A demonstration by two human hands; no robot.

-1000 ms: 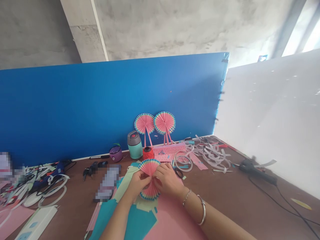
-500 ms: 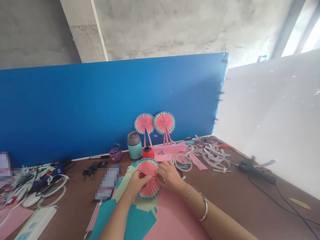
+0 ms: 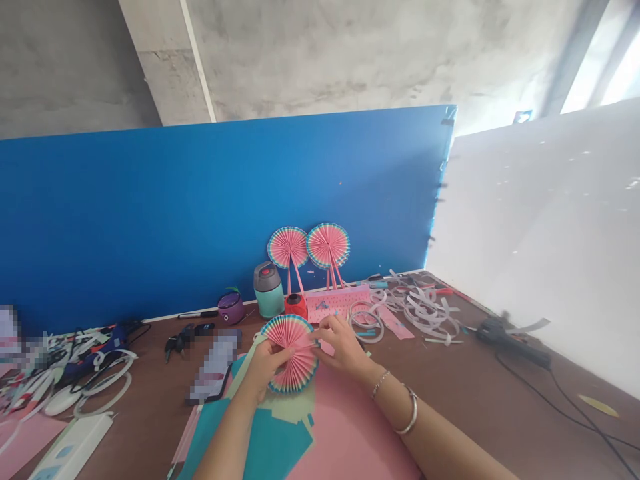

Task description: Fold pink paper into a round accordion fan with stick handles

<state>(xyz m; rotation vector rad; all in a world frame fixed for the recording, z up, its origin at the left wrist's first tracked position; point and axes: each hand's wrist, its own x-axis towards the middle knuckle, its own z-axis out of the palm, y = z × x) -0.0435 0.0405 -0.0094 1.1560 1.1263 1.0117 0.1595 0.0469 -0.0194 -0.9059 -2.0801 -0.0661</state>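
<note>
A round pleated paper fan, pink with a cream and teal rim, is held above the coloured sheets. My left hand grips its left side, the thumb lying across the pleats toward the middle. At the fan's right edge is my right hand, its fingers curled and their tips pinched at the pleats. Something pink shows between the fingers and thumb; I cannot tell what part it is. Underneath lie a pink sheet, a teal sheet and pale green paper.
Two finished-looking fans on strips, a left one and a right one, lean on the blue partition. A teal flask, a purple pot, a phone, curled white strips and a black tool with cable lie around.
The fan has shifted slightly left and its pleats now form a fuller circle. My right hand has opened its upper fingers a little at the fan's right edge.
</note>
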